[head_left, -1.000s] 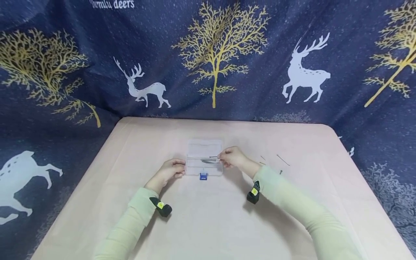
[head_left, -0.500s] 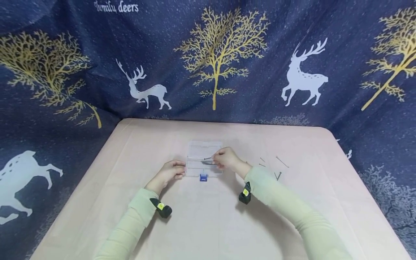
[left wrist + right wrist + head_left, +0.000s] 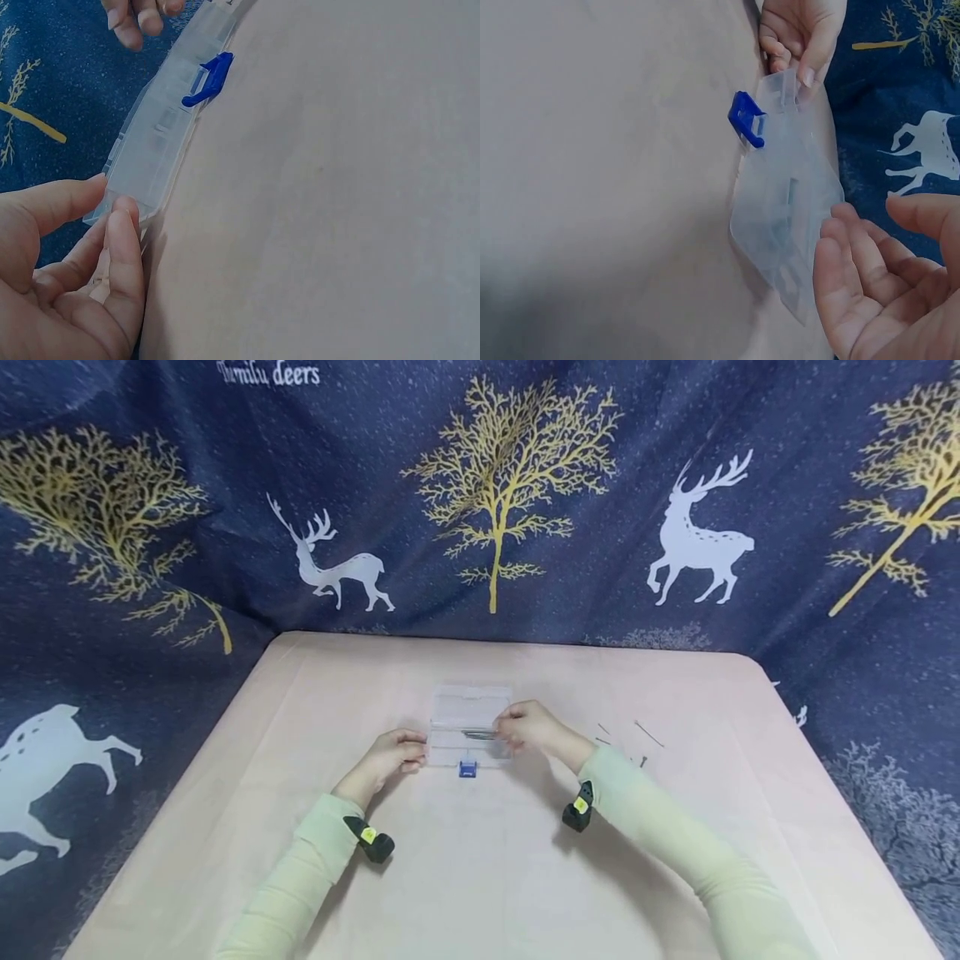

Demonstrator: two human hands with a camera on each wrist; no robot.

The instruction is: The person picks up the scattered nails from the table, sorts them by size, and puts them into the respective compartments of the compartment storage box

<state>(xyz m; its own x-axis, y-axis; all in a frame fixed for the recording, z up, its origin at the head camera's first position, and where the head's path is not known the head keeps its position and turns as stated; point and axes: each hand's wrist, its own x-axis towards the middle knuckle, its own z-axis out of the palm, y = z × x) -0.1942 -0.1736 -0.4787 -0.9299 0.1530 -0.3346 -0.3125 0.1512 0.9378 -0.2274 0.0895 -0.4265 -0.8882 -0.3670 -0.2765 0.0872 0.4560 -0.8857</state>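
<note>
A clear plastic box (image 3: pixel 450 758) stands on the table with its lid (image 3: pixel 471 706) raised at the back. Its blue latch (image 3: pixel 468 769) faces the person. Thin dark metal pieces, nails or screws (image 3: pixel 477 735), lie in a middle compartment. My left hand (image 3: pixel 386 758) holds the box's left end, thumb on the upper edge and fingers against the side in the left wrist view. At the right end hovers my right hand (image 3: pixel 532 727). The right wrist view shows this right hand (image 3: pixel 889 289) with its thumb apart from loosely bent fingers and nothing between them.
To the right of the box several loose nails or screws lie on the table, among them a long one (image 3: pixel 649 733) and a short one (image 3: pixel 642 762). A dark blue curtain (image 3: pixel 420 410) with deer and trees hangs behind the table's far edge.
My right hand moved left over the box with a nail or screw, then let it go and drew slightly back right. The piece now lies in the box. My left hand stayed put.
</note>
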